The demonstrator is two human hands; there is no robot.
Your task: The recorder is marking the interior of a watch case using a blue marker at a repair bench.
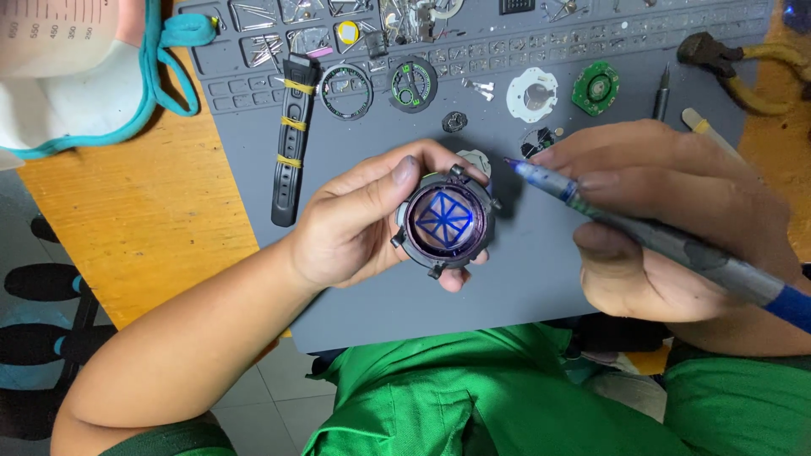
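My left hand [355, 224] grips a round dark watch case [445, 221] above a grey work mat [355, 304]. Blue lines forming a star-like pattern are drawn on the case's glass. My right hand [676, 228] holds a blue-and-grey pen [650, 236], whose tip points left, just right of and above the case. Thumb and fingers of the left hand wrap the case's left side and underside.
On the mat lie a black watch strap with yellow bands [290, 139], a ring bezel [345, 91], a round dial part [412, 84], a white ring [532, 94], a green circuit board [596, 88] and a screwdriver [661, 95]. Yellow-handled pliers [726, 59] lie top right. Wooden tabletop [144, 219] at left.
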